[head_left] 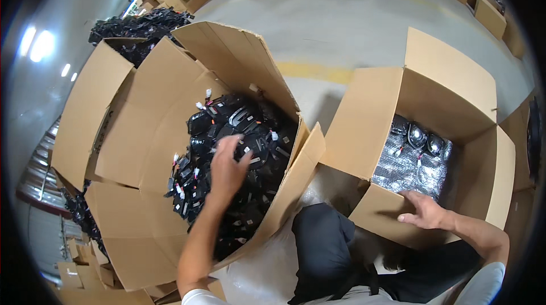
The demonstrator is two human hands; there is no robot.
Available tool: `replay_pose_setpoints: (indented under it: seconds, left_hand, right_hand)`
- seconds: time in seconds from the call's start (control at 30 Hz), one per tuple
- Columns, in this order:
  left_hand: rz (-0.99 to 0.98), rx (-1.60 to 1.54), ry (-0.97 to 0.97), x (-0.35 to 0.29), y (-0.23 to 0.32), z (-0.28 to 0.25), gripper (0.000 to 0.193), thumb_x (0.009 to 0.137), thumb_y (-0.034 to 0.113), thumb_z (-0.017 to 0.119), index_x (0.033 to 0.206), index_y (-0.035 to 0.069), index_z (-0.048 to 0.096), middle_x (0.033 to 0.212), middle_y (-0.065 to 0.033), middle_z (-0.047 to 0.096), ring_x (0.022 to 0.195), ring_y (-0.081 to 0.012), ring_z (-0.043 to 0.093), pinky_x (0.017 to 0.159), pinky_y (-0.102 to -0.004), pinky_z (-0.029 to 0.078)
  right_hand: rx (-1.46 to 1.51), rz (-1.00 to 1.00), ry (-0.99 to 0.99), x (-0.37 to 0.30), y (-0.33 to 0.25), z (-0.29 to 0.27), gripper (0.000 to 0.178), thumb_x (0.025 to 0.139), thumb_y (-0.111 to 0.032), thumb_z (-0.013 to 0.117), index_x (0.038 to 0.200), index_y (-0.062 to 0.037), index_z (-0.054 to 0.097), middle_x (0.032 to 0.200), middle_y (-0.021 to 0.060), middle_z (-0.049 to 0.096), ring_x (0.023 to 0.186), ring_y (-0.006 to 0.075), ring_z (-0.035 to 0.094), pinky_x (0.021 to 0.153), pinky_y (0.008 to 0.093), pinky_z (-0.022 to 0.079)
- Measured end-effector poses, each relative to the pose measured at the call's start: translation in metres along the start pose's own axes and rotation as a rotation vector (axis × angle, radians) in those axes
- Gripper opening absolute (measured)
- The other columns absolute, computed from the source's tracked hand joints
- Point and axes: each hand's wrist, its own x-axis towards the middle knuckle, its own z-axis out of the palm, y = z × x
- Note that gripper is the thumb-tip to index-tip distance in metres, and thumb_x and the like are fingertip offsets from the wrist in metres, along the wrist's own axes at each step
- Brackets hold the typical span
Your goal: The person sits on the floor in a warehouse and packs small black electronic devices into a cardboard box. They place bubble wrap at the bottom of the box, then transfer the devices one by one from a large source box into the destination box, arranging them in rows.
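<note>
Reaching into the large carton (139,134), left hand (228,166) over black parts (259,147)

Black parts lie in a loose heap in the large carton, gathered toward its right wall and far right corner, with white plugs (200,106) poking up along the heap's left and far edges. The left hand is well inside the right-hand edge, directly above the heap; its thumb stands apart from the fingers, nothing visible between them. Whether the fingertips touch a part cannot be told. Parts spread beneath and beyond the fingertips, and their long axes run at mixed angles, so no single direction suits the whole heap. The left hand is clearly the nearer one.

Well apart, the right hand (425,209) rests at the near edge of the smaller carton (435,106), thumb spread from the fingers, with no part visible in it. Inside that carton, bubble wrap (406,171) covers a layer, and glossy black pieces (418,135) sit in a row toward its far edge. The person's dark-trousered knee (322,234) is between the cartons. Beyond the large carton's far left corner rises another black heap (142,23).
</note>
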Motion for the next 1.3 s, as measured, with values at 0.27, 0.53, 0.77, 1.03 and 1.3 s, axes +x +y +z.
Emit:
replay_pose_setpoints:
  seconds: [0.27, 0.53, 0.77, 1.03, 1.3]
  left_hand:
    - [0.167, 0.416, -0.223, -0.039, -0.112, 0.085, 0.090, 0.068, 0.044, 0.086, 0.141, 0.007, 0.051, 0.152, -0.0286, 0.038, 0.138, -0.0492, 0.038, 0.109, -0.0616, 0.034]
    - [-0.041, 0.258, -0.048, -0.034, -0.132, 0.085, 0.056, 0.070, 0.024, 0.087, 0.116, -0.001, 0.067, 0.136, -0.0214, 0.056, 0.123, -0.0411, 0.055, 0.100, -0.0458, 0.049]
    - [-0.709, -0.758, 0.140, -0.027, -0.087, -0.049, 0.031, 0.090, 0.013, 0.077, 0.117, -0.001, 0.069, 0.113, -0.0077, 0.071, 0.099, -0.0179, 0.068, 0.089, -0.0338, 0.053]
    - [-0.174, -1.411, -0.028, -0.015, 0.029, -0.143, 0.067, 0.093, 0.035, 0.073, 0.145, 0.003, 0.047, 0.139, -0.0139, 0.059, 0.125, -0.0300, 0.059, 0.109, -0.0496, 0.048]
    - [-0.091, -1.812, -0.302, 0.059, 0.174, 0.002, 0.072, 0.096, 0.040, 0.069, 0.152, 0.003, 0.042, 0.152, -0.0131, 0.050, 0.140, -0.0335, 0.047, 0.121, -0.0533, 0.032]
  right_hand:
    - [-0.282, 0.105, 0.027, 0.015, -0.018, 0.014, 0.059, 0.090, -0.042, 0.075, 0.127, -0.0002, 0.055, 0.096, 0.0210, 0.066, 0.085, 0.0409, 0.067, 0.075, 0.0479, 0.055]
    - [-0.266, 0.111, 0.076, 0.011, -0.010, 0.017, 0.047, 0.092, -0.034, 0.072, 0.123, -0.0028, 0.056, 0.097, 0.0191, 0.067, 0.088, 0.0390, 0.068, 0.074, 0.0480, 0.056]
    - [-0.256, 0.164, 0.005, 0.006, -0.015, 0.012, 0.045, 0.094, -0.036, 0.068, 0.122, -0.0023, 0.056, 0.102, 0.0204, 0.067, 0.094, 0.0412, 0.067, 0.081, 0.0499, 0.054]
    - [-0.058, -0.598, 0.593, 0.086, -0.118, -0.087, 0.065, 0.088, -0.026, 0.079, 0.141, -0.0003, 0.051, 0.143, 0.0228, 0.052, 0.130, 0.0406, 0.053, 0.108, 0.0469, 0.045]
    - [0.703, -0.507, 0.012, 0.081, -0.092, -0.161, 0.070, 0.081, -0.022, 0.088, 0.134, 0.0077, 0.054, 0.120, 0.0099, 0.069, 0.109, 0.0157, 0.064, 0.095, 0.0307, 0.054]
